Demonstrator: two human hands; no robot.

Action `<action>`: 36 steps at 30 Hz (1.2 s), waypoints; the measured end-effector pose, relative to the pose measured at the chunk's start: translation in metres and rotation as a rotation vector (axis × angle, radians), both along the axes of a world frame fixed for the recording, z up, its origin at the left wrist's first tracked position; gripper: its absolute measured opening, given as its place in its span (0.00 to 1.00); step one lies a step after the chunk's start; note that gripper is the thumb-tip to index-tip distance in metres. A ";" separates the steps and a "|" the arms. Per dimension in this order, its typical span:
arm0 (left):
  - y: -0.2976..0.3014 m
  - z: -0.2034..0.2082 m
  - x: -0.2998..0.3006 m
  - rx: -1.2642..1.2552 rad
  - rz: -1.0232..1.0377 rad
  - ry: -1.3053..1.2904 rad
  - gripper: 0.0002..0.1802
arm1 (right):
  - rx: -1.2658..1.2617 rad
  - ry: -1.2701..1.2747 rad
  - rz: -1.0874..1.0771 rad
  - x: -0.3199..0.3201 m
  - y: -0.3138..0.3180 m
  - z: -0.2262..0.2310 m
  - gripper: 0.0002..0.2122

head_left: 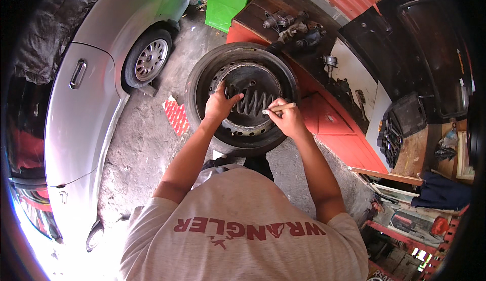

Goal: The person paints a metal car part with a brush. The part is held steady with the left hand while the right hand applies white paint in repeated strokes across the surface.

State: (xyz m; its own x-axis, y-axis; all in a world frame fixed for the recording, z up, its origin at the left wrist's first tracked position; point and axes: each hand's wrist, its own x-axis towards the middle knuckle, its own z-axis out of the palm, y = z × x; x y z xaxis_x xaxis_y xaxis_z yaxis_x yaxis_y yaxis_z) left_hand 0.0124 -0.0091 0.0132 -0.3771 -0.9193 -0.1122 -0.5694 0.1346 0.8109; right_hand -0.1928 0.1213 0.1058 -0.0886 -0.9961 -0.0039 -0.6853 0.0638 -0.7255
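A dark grey coil spring point(255, 103) lies on its side across the middle of a black steel wheel with its tyre point(196, 81), which lies flat in front of me. My left hand point(219, 105) grips the spring's left end, thumb on the near side and fingers reaching to the far side. At the spring's right end, my right hand point(289, 121) pinches a short tool with a pale wooden handle point(287, 107). Its whitish tip is at or very near the last coil; contact cannot be told, nor the tool's exact kind.
A silver car point(86, 109) stands on the left. To the right runs a red workbench point(331, 129) with greasy metal parts point(296, 28) and a tray of tools point(391, 136). A green box point(223, 7) stands beyond the wheel; a red patterned piece point(176, 116) lies beside it.
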 end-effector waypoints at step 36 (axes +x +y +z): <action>0.012 -0.006 0.006 -0.018 0.052 0.037 0.53 | 0.073 -0.440 0.008 -0.030 -0.027 -0.020 0.04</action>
State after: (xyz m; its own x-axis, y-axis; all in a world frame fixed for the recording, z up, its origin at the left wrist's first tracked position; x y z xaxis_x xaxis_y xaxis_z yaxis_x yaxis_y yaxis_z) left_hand 0.0184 0.0024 0.0075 -0.3319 -0.9397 -0.0820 -0.5458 0.1204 0.8292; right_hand -0.2226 0.0938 0.0858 -0.0552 -0.9924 -0.1102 -0.3134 0.1220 -0.9417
